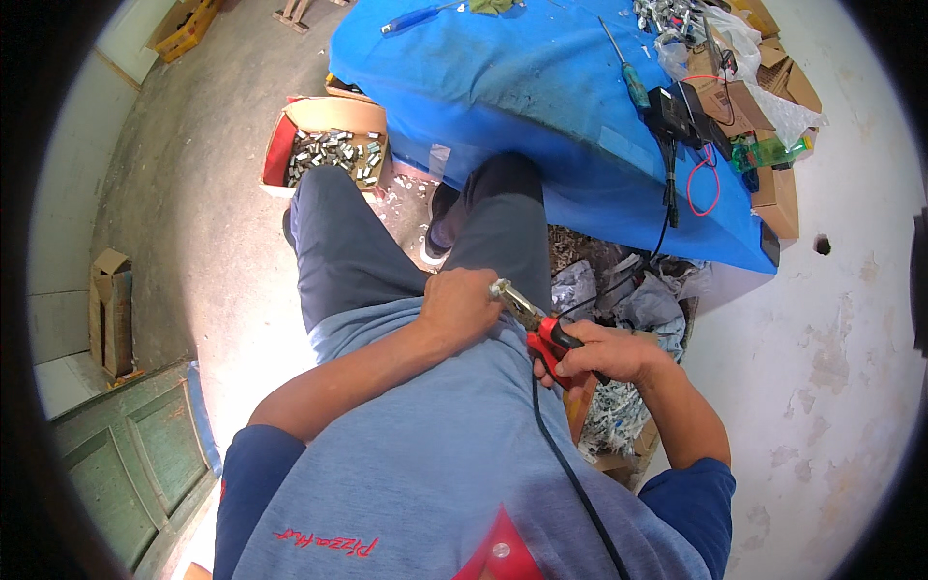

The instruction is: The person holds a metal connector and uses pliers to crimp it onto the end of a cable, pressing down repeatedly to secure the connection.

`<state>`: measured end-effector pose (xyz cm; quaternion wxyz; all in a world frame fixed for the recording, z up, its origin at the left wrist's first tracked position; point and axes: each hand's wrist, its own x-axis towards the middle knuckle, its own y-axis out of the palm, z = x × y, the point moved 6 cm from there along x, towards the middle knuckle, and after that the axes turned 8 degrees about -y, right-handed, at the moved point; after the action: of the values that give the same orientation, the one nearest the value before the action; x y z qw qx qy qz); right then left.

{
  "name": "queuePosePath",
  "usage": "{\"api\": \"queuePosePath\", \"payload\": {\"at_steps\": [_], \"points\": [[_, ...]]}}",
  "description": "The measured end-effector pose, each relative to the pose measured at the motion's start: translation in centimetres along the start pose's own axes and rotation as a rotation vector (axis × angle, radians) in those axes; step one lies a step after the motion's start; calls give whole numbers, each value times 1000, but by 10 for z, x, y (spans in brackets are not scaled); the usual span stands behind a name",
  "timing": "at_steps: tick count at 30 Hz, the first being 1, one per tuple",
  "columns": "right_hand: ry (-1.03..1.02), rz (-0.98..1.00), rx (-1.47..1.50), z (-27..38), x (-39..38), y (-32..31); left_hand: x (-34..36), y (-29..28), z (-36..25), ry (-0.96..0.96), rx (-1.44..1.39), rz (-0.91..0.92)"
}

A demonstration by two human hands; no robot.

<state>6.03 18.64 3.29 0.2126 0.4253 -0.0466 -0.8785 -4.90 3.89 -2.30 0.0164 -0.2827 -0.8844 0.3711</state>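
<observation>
My right hand [609,356] is wrapped round the red-and-black handles of a pair of pliers [546,338] above my lap. The metal jaws point up and left, toward my other hand. A small silvery piece [499,288] sits at the jaw tips. Right beside it, my left hand [459,307] is closed with its fingers curled under. Whatever those fingers hold is hidden behind the back of the hand.
A blue-covered table [483,87] stands ahead, with screwdrivers [633,85], a black adapter [669,114] and scrap on it. An open box [338,114] of small metal parts is by my knee. A black cable [570,464] crosses my shirt. Crumpled wrapping [648,309] lies right.
</observation>
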Motion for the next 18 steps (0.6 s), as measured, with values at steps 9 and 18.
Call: {"api": "queuePosePath", "payload": {"at_steps": [9, 18], "points": [[20, -26, -151, 15, -5, 6, 0, 1, -1, 24, 18, -12], [-21, -75, -98, 0, -5, 3, 0, 2, -3, 32, 12, 10]]}}
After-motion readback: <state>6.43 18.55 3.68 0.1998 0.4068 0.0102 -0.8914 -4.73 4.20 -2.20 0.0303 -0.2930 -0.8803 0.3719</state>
